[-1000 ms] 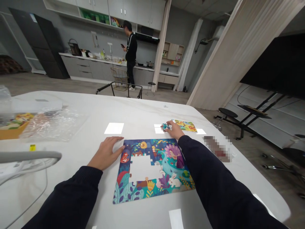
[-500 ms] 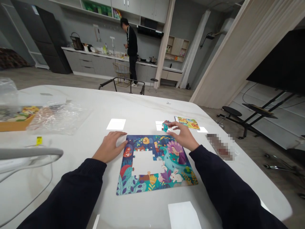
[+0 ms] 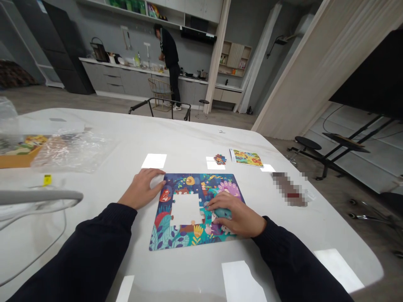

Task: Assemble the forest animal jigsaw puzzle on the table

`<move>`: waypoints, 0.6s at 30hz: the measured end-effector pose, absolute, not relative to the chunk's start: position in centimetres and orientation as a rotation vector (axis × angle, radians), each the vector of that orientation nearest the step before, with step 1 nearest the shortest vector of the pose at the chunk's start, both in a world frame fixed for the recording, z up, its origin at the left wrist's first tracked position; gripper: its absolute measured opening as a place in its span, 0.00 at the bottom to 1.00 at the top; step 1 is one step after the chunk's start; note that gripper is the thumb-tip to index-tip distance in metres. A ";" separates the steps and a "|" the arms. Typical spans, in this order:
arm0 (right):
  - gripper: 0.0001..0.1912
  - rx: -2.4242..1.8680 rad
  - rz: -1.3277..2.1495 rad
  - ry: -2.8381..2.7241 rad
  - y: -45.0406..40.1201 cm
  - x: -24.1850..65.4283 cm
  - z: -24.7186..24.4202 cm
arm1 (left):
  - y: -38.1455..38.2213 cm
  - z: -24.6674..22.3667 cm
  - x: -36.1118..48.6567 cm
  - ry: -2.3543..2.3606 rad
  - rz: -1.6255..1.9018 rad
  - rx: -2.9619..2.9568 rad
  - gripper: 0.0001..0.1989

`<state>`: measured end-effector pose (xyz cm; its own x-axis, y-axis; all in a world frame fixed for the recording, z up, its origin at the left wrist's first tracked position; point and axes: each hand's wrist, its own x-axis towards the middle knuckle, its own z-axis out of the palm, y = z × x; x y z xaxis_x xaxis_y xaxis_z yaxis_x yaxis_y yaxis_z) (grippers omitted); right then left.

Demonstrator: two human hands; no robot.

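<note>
A colourful jigsaw puzzle (image 3: 176,241) of forest animals lies on the white table, with a bare white gap left of its middle. At its upper left corner rests my left hand (image 3: 141,188), fingers stretched out and thumb along the edge. Over the right half of the puzzle is my right hand (image 3: 237,214), thumb and fingers pinched around a puzzle piece (image 3: 203,216) at the gap's right side. Most of that piece is hidden by the fingers. A small stack of loose puzzle pieces (image 3: 220,159) sits beyond the puzzle's top edge.
Behind the puzzle lies a picture card (image 3: 247,158). An orange box (image 3: 19,159) and crumpled clear plastic (image 3: 75,149) are at the left, near a grey curved bar (image 3: 40,197). A blurred-out object (image 3: 289,188) lies right. A person (image 3: 170,54) stands at the kitchen counter.
My right hand has moved from the loose pieces down onto the puzzle, bringing a piece to the gap's right side. My left hand stays at the corner. The person behind leans further over the counter.
</note>
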<state>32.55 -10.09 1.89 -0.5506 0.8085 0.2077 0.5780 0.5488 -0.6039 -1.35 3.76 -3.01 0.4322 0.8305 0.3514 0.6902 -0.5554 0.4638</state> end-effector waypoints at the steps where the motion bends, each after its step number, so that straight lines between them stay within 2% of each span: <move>1: 0.15 -1.114 0.656 -2.331 -10.1 32.6 1.9 | 3.8 -3.0 -1.4 1.324 0.811 2.439 0.17; 18: 0.14 -1.206 0.579 -2.349 -10.2 32.4 1.6 | 3.6 -2.6 -1.1 1.334 0.817 2.428 0.17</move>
<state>32.40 -10.24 1.63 -0.5262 0.8295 0.1873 0.6476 0.5336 -0.5439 -1.14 3.55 -2.61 0.4225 0.8352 0.3521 0.6933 -0.5480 0.4680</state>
